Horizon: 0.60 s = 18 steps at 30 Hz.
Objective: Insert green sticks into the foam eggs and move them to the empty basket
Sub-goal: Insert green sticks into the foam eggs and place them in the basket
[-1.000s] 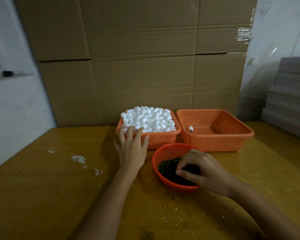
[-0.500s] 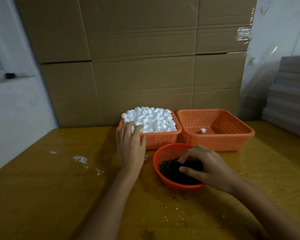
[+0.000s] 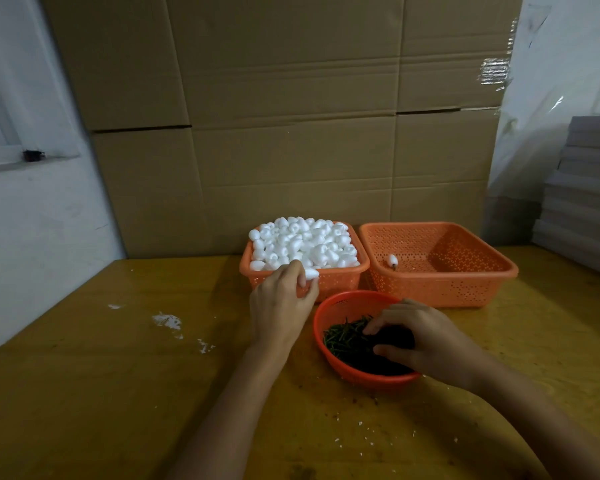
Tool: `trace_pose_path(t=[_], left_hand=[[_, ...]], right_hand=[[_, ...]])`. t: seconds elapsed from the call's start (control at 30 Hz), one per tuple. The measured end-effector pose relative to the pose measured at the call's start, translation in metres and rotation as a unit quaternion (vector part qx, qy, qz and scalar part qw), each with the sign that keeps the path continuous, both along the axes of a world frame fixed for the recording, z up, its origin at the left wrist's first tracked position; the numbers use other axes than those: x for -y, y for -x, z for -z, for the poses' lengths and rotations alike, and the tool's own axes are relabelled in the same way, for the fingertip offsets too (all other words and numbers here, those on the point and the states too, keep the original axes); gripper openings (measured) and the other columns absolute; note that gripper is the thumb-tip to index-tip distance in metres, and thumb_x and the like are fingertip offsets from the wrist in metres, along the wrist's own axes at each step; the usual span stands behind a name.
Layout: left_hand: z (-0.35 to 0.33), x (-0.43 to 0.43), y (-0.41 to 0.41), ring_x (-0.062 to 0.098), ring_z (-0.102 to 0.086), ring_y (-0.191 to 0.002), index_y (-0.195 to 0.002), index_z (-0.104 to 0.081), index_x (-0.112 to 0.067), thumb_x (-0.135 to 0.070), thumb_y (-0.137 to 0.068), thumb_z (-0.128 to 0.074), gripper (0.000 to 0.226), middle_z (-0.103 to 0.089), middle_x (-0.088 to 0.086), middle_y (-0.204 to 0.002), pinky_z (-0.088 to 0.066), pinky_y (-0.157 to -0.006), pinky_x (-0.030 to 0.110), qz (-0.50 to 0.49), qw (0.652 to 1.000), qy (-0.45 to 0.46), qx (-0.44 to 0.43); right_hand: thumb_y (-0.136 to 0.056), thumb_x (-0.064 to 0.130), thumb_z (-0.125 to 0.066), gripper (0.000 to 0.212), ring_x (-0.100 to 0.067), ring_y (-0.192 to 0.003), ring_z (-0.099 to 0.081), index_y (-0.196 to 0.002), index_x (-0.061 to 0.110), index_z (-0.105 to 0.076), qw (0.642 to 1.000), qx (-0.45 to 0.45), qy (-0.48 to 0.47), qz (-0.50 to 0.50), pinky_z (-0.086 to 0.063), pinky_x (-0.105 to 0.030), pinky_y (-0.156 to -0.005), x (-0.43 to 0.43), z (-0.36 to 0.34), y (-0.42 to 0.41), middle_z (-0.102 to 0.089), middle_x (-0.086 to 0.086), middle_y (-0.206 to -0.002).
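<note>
- The wooden table (image 3: 84,393) carries small dark and white crumbs (image 3: 361,423) on the near side of both hands.
- The right hand (image 3: 430,344) reaches into the red bowl (image 3: 329,306) from the near right. Its fingers curl downward and its thumb stretches beneath them. The fingertips touch the green sticks (image 3: 343,337) piled in the bowl. The gap under the palm is dark, so I cannot tell whether a stick is pinched there.
- The left hand (image 3: 279,306) sits just left of the bowl and slightly beyond the right hand. It pinches one foam egg (image 3: 311,273) narrowly between thumb and fingertips. The egg pokes out to the right of the fingers.
- White foam flecks (image 3: 167,320) lie on the table well to the left of the left hand.
- Directly behind the held egg is the near wall of the full basket (image 3: 340,282). The egg is level with the basket's rim, at the near edge of the heap of foam eggs (image 3: 302,242).
- Beyond the right hand, just beside the full basket, is the second orange basket (image 3: 430,291). It holds a lone egg (image 3: 392,260) near its left wall, with a dark stub at the egg's lower end.
- Cardboard boxes (image 3: 291,150) rise behind both baskets.
- A grey stack of sheets (image 3: 589,188) stands far right of the right hand.
</note>
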<state>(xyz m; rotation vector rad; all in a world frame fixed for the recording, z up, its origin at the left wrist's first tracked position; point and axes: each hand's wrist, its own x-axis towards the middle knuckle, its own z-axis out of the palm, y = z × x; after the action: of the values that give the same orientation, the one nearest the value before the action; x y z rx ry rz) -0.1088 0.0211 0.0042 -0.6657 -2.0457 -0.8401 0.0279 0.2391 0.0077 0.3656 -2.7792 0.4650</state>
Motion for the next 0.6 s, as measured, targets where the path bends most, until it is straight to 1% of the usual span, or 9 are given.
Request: trace_pose_path(t=[0.07, 0.17, 0.3, 0.4, 0.43, 0.53, 0.6], left_hand=[[-0.0005, -0.0003, -0.0017, 0.011, -0.053, -0.053, -0.079, -0.051, -0.017, -0.023, -0.081, -0.090, 0.039, -0.058, -0.006, -0.064, -0.035, -0.049, 0.024, -0.004, 1.000, 0.008, -0.013], [0.0001, -0.0008, -0.0019, 0.016, -0.065, -0.055, -0.093, -0.058, -0.016, -0.030, -0.083, -0.089, 0.035, -0.065, -0.004, -0.069, -0.044, -0.047, 0.025, -0.003, 1.000, -0.003, -0.018], [0.0010, -0.0006, -0.0045, 0.011, -0.072, -0.072, -0.118, -0.074, -0.018, -0.032, -0.087, -0.087, 0.036, -0.077, -0.004, -0.083, -0.048, -0.060, 0.022, 0.033, 0.999, -0.009, -0.010], [0.0032, -0.0001, -0.0035, 0.007, -0.073, -0.084, -0.114, -0.078, -0.018, -0.031, -0.093, -0.082, 0.026, -0.079, -0.007, -0.095, -0.058, -0.067, 0.024, 0.102, 0.995, -0.020, 0.015], [0.0038, -0.0006, -0.0029, 0.005, -0.072, -0.086, -0.112, -0.079, -0.018, -0.031, -0.093, -0.081, 0.023, -0.079, -0.008, -0.096, -0.058, -0.069, 0.023, 0.118, 0.992, -0.029, 0.028], [0.0054, -0.0040, -0.0011, 0.002, -0.069, -0.089, -0.107, -0.079, -0.016, -0.027, -0.090, -0.084, 0.020, -0.077, -0.008, -0.100, -0.053, -0.071, 0.011, 0.165, 0.982, -0.068, 0.059], [0.0056, -0.0068, -0.0008, 0.005, -0.070, -0.096, -0.106, -0.080, -0.016, -0.023, -0.089, -0.085, 0.020, -0.073, -0.008, -0.104, -0.056, -0.076, 0.015, 0.199, 0.968, -0.111, 0.101]], right_hand=[[-0.092, 0.038, -0.075, 0.024, 0.007, -0.110, -0.049, -0.116, 0.043, -0.069, 1.000, 0.003, -0.001, 0.001, -0.044, -0.018, -0.090, -0.0005, 0.0013, 0.0011, -0.062, 0.031, -0.113], [-0.092, 0.037, -0.076, 0.024, 0.008, -0.108, -0.047, -0.115, 0.044, -0.069, 1.000, 0.005, -0.008, 0.005, -0.040, -0.015, -0.086, -0.0008, 0.0030, 0.0013, -0.061, 0.032, -0.112], [-0.093, 0.037, -0.074, 0.022, 0.006, -0.107, -0.048, -0.114, 0.044, -0.070, 1.000, 0.009, -0.016, 0.001, -0.043, -0.017, -0.088, -0.0011, 0.0017, 0.0005, -0.062, 0.030, -0.111], [-0.093, 0.038, -0.074, 0.021, 0.006, -0.107, -0.049, -0.113, 0.043, -0.071, 1.000, 0.009, -0.014, -0.001, -0.042, -0.017, -0.088, -0.0011, 0.0016, 0.0011, -0.062, 0.029, -0.110], [-0.094, 0.038, -0.074, 0.020, 0.006, -0.108, -0.049, -0.113, 0.043, -0.071, 1.000, 0.008, -0.014, -0.001, -0.043, -0.017, -0.089, -0.0013, 0.0018, 0.0010, -0.063, 0.029, -0.111], [-0.094, 0.038, -0.073, 0.019, 0.007, -0.108, -0.049, -0.112, 0.044, -0.070, 1.000, 0.003, -0.015, -0.003, -0.042, -0.016, -0.089, -0.0019, 0.0022, 0.0001, -0.063, 0.030, -0.110], [-0.094, 0.039, -0.072, 0.018, 0.007, -0.109, -0.048, -0.112, 0.044, -0.070, 1.000, 0.004, -0.015, -0.005, -0.043, -0.017, -0.090, -0.0022, 0.0025, -0.0002, -0.063, 0.030, -0.110]])
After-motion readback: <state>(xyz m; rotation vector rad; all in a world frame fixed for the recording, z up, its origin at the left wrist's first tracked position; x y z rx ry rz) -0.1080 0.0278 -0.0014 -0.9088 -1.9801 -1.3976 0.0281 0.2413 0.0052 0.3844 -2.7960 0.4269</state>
